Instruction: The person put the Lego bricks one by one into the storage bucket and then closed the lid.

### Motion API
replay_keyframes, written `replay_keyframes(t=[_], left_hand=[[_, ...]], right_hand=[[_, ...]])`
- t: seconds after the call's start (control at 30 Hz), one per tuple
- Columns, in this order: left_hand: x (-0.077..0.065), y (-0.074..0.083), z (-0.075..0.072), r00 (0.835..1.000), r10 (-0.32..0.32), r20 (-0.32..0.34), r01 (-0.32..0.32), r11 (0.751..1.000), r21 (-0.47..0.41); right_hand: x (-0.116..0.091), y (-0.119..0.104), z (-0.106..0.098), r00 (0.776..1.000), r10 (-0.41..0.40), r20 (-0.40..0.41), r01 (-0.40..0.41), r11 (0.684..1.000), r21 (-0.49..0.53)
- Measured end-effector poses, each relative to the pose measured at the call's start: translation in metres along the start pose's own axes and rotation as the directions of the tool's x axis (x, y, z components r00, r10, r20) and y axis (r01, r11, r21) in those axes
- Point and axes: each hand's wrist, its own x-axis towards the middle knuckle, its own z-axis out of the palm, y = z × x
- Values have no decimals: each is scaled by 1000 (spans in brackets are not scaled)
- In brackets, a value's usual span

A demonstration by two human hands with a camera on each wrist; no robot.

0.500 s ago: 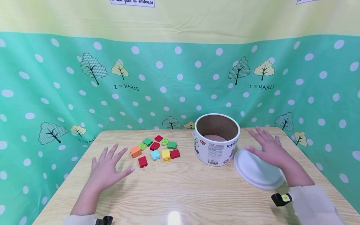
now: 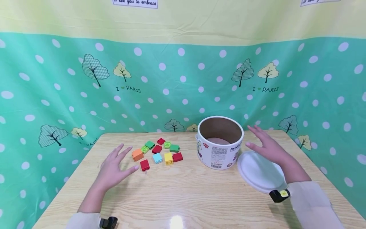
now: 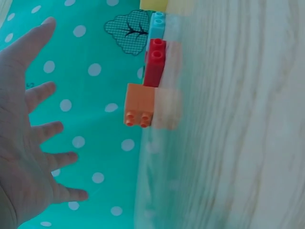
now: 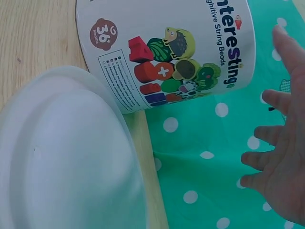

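My left hand [image 2: 112, 170], fingers spread, hovers left of the loose toy bricks and holds nothing. Closest to it are an orange brick [image 2: 137, 155] and a red brick [image 2: 145, 165]; the left wrist view shows the orange brick [image 3: 139, 105] apart from the fingers. Beyond lie a light blue brick [image 2: 157, 158], a yellow brick [image 2: 168, 158] and several red and green ones. My right hand [image 2: 270, 148], also spread and holding nothing, is above the white round lid [image 2: 257, 173], to the right of the white bucket [image 2: 217, 156]. The bucket stands upright without its lid; its visible floor is bare.
A wooden table [image 2: 177, 194] bears everything. Behind it hangs a green curtain [image 2: 183, 86] with white dots and printed trees. The lid lies beside the bucket, near the table's right side. A black wrist camera [image 2: 279, 195] sits on the right cuff.
My left hand has moved slightly right, its thumb now nearer the red brick. My right hand has shifted a little left toward the bucket. The bricks, bucket and lid have not moved.
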Motion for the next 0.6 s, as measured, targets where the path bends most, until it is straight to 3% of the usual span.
replay_keyframes(t=[0.27,0.6], left_hand=[[5,-5,7,1000,-23,5,24,990,-138],[17,-12,15,1000,6,-14,-9,970,-244]], right_hand=[[9,0,3,1000,18,9,-19,998,52],[19,1,6,1000,14,19,-18,982,189]])
